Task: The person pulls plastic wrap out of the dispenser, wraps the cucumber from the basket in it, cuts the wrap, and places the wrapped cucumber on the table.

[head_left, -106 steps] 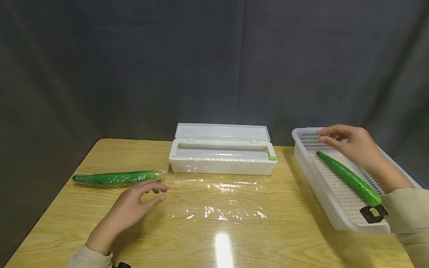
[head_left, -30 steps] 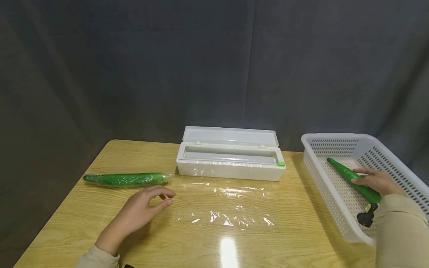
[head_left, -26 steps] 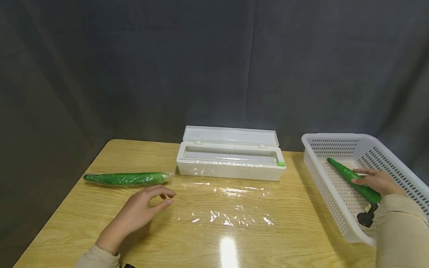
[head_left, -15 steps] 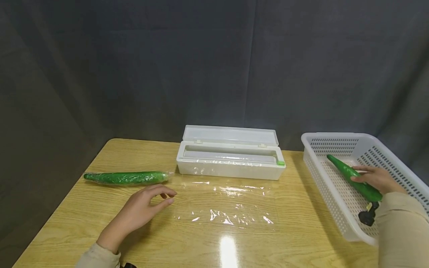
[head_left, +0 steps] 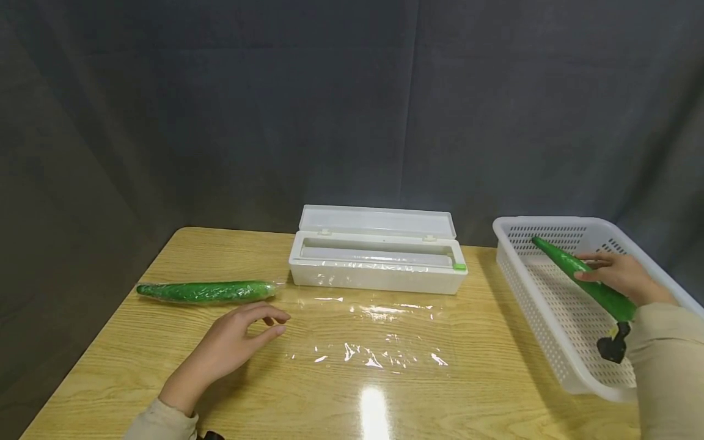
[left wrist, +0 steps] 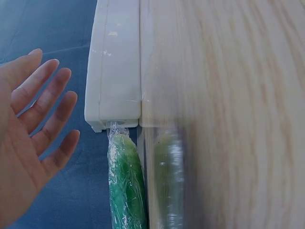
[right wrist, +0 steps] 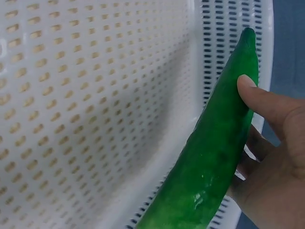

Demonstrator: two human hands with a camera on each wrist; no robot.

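The fingers (right wrist: 259, 102) of the right hand (head_left: 618, 278) were curled round a bare cucumber (head_left: 583, 278), the thumb pressed along its upper side, holding it tilted above the floor of the white perforated basket (head_left: 528, 293), its tip near the basket's far wall. The basket stood to the right of the cling-film dispenser box (head_left: 378, 266), which sat with its lid open. The left hand (head_left: 228, 348) rested on the wooden table (head_left: 137, 354) in front of the dispenser box and to its left, fingers loosely spread and holding nothing. A sheet of cling film (head_left: 374, 342) lay flat just in front of the dispenser box. A wrapped cucumber (head_left: 206, 291) lay left of the dispenser box, just beyond the left hand.
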